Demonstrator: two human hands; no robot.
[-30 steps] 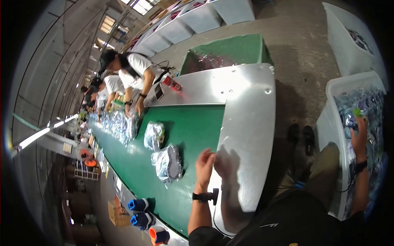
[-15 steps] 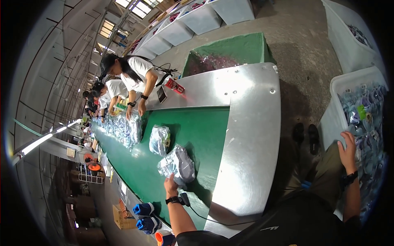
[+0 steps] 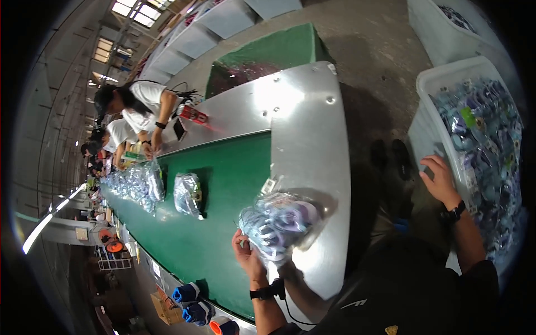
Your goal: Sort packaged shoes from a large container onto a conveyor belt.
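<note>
My left hand [image 3: 248, 259] has its fingers closed on the near left edge of a clear plastic bag [image 3: 282, 223]. Light-blue and lavender contents show through the film, shoes by their look, though glare blurs them. This bag sits over the corner where the green belt [image 3: 234, 167] meets the metal table edge [image 3: 315, 145]; whether it touches the metal I cannot tell. To my right, my right hand [image 3: 441, 181] is empty with fingers apart, beside a white bin [image 3: 427, 92] heaped with similar bagged goods [image 3: 480, 134]. Another clear bag [image 3: 187, 194] lies on the belt, farther off.
Along the belt's far side, a person [image 3: 139, 106] handles a row of bags [image 3: 137, 184], with others beyond. A red can [image 3: 194, 114] and a dark phone [image 3: 179, 130] rest on the metal border. Blue shoes [image 3: 192, 304] stand at the left edge. Behind is a green-lined container [image 3: 279, 47].
The bag by my left hand has come off the belt toward me and the metal edge. My right hand has moved away from the bin's contents. The view has shifted rightward.
</note>
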